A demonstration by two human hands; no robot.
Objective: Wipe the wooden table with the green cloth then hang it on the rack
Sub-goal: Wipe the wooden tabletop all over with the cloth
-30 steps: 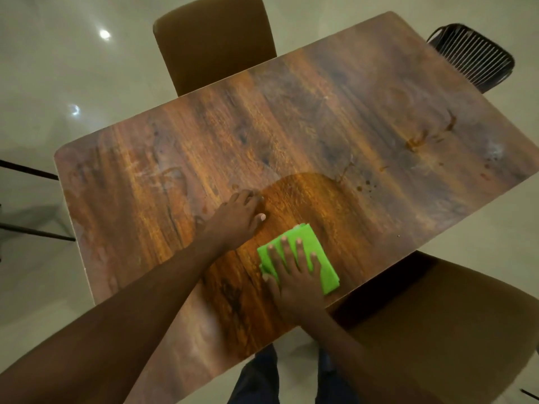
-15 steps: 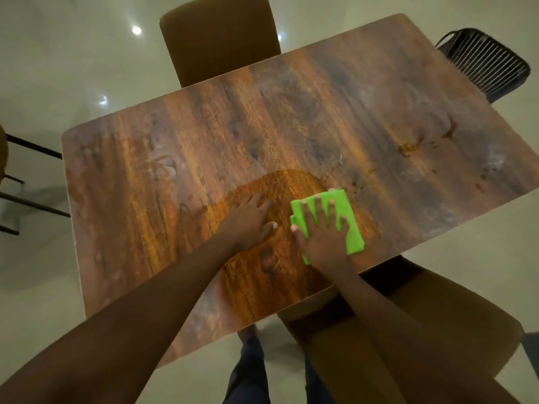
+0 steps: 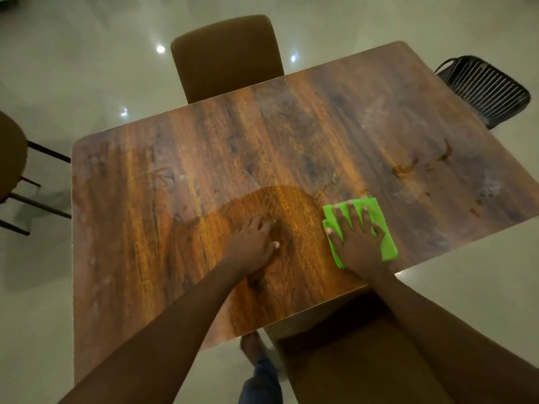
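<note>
The wooden table (image 3: 233, 158) fills the middle of the view, with smears and dark stains (image 3: 405, 170) toward its right side and a darker damp patch near the front edge. A folded green cloth (image 3: 385, 228) lies flat on the table near the front right edge. My right hand (image 3: 357, 240) presses on it with fingers spread. My left hand (image 3: 253, 243) rests palm down on the damp patch, just left of the cloth, holding nothing. No rack is in view.
A brown padded chair (image 3: 227, 56) stands at the far side, another brown chair (image 3: 364, 360) at the near side under my right arm. A black wire chair (image 3: 484, 88) is at the right corner, a stool (image 3: 11, 158) at the left. My foot (image 3: 253, 345) stands on the glossy floor.
My right hand has slid the green cloth to the right and away from me along the front edge. My left hand stayed planted on the table.
</note>
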